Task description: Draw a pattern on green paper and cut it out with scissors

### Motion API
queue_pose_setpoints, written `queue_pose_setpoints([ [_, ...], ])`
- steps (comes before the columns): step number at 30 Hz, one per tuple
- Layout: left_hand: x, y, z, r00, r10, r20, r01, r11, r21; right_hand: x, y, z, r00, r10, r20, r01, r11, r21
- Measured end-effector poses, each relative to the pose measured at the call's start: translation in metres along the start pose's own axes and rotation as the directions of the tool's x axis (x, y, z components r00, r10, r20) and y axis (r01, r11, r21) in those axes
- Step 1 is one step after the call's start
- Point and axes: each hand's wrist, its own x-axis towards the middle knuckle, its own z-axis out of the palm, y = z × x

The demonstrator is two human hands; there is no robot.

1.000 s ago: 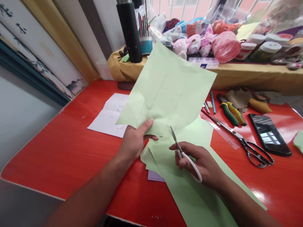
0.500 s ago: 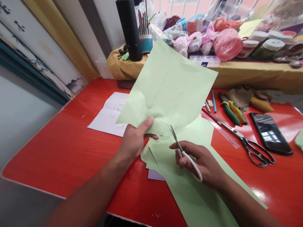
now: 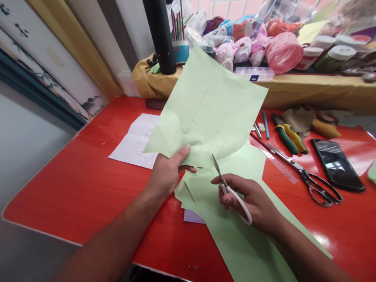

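A glossy red surface [image 3: 73, 184] lies beneath. At centre, the pale green pencil-lined paper sheet [image 3: 219, 100] slants up from my left fingers [image 3: 181, 155], which pinch its lower edge; lower right, my right fingers [image 3: 232, 180] hold white-handled metal scissors [image 3: 224, 189], blades pointing up-left at it. A yellow-draped ledge [image 3: 308, 92] crosses the upper right.

The left hand [image 3: 164, 174] grips a green sheet [image 3: 220, 98] bearing faint lines; the right hand [image 3: 252, 199] holds scissors [image 3: 217, 169] at the sheet's lower edge. Left of the sheet lies white paper [image 3: 132, 145] — right of it, pliers [image 3: 286, 141], shears [image 3: 304, 172] and a phone [image 3: 337, 164].
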Motion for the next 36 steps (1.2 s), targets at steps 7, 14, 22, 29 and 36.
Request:
queue_pose_setpoints([
  [7, 0.0007, -0.0003, -0.0014, 1.0, 0.002, 0.004, -0.002, 1.0, 0.006, -0.0002, -0.0011, 0.0007, 1.0, 0.015, -0.001, -0.015, 1.0, 0.009],
  [14, 0.002, -0.0021, -0.0028, 1.0, 0.022, 0.021, -0.022, 0.999, 0.025, -0.0002, -0.0002, -0.0003, 1.0, 0.014, 0.01, -0.014, 1.0, 0.014],
  [22, 0.0025, -0.0023, -0.0055, 0.998, 0.053, 0.042, -0.056, 0.995, 0.079, -0.0003, -0.0021, -0.0012, 1.0, 0.022, 0.011, -0.022, 1.0, -0.007],
  [29, 0.0018, -0.0011, -0.0046, 0.999, 0.037, 0.031, -0.039, 0.997, 0.065, 0.0004, -0.0012, -0.0014, 1.0, 0.023, 0.012, -0.024, 0.999, 0.025],
  [36, 0.0032, -0.0034, -0.0062, 0.998, 0.049, 0.039, -0.052, 0.995, 0.085, -0.0003, -0.0014, 0.0002, 0.999, 0.045, 0.01, -0.045, 0.996, 0.071],
])
